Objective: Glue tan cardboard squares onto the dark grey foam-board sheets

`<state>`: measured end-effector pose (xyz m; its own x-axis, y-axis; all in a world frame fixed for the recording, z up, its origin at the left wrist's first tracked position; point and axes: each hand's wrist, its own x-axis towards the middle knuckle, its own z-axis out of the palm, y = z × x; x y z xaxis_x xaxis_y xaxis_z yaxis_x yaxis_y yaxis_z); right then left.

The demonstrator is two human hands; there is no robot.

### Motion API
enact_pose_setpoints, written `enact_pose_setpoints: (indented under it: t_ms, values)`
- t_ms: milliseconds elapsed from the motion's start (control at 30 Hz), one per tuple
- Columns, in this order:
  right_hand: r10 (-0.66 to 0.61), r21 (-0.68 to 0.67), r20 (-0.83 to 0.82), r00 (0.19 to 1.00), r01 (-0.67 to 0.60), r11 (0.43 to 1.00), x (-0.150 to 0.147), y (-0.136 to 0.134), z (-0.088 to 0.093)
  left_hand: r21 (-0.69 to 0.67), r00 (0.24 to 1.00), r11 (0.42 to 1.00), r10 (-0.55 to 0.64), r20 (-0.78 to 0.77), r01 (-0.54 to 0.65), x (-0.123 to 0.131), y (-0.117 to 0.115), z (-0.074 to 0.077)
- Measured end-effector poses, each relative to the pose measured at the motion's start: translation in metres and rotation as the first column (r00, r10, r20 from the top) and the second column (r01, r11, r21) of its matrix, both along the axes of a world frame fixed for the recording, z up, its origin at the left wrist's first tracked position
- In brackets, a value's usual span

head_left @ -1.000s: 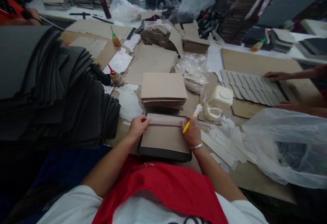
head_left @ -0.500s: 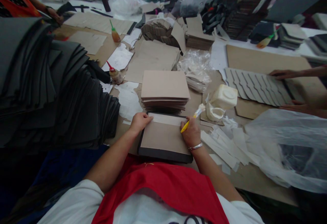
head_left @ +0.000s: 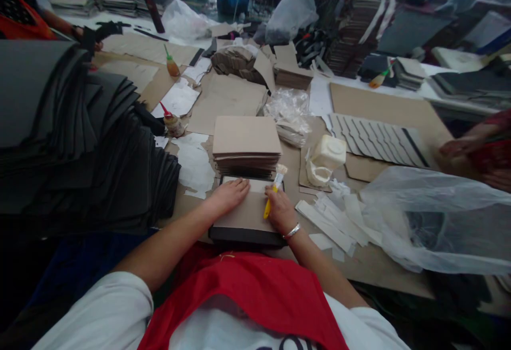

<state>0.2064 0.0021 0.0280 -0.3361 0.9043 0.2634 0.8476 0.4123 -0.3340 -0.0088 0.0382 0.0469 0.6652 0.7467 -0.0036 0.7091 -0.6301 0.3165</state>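
A tan board [head_left: 243,215] lies on a black piece [head_left: 247,236] whose edge shows along the near side, just in front of my body. Across the board's far end runs a pale strip [head_left: 257,185]. My left hand [head_left: 230,194] lies flat on this strip, fingers stretched out. In my right hand [head_left: 281,210] is a paintbrush [head_left: 273,197] with a yellow handle, bristles pointing away from me; that hand rests at the board's right edge. Directly beyond stands a stack of tan boards [head_left: 246,136].
Tall piles of dark sheets [head_left: 131,174] rise on the left. A cut-open white plastic jug [head_left: 328,157], paper strips [head_left: 327,221] and a clear plastic bag [head_left: 431,222] lie to the right. Glue bottles [head_left: 173,122] stand farther back. Co-workers' hands [head_left: 465,142] show at both sides.
My left hand has moved from pinching the strip's left end to lying flat farther right on it. The brush now points more steeply away. The right co-worker's hands have drawn back from the grey pieces.
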Motion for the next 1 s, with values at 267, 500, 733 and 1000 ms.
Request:
enact_pose_setpoints:
  t_ms: [267,500,733,1000]
  values:
    - [-0.197,0.174,0.012,0.980,0.192,0.966,0.046,-0.021,0.012,0.105,0.955,0.952,0.278,0.104,-0.289,-0.076,-0.082,0.106]
    - [-0.093,0.337,-0.251,0.964,0.177,0.925,-0.002,-0.020,0.079,0.656,0.644,0.300,0.666,0.377,-0.693,-0.199,-0.136,0.253]
    - [0.224,0.312,-0.452,0.863,-0.082,0.946,-0.068,-0.018,0.138,0.436,0.758,0.683,0.652,-0.001,-0.586,-0.260,-0.093,0.302]
    - [0.152,-0.021,-0.875,0.459,-0.349,0.937,-0.098,-0.032,0.184,0.673,0.890,0.621,0.437,0.128,-0.402,-0.202,-0.135,0.289]
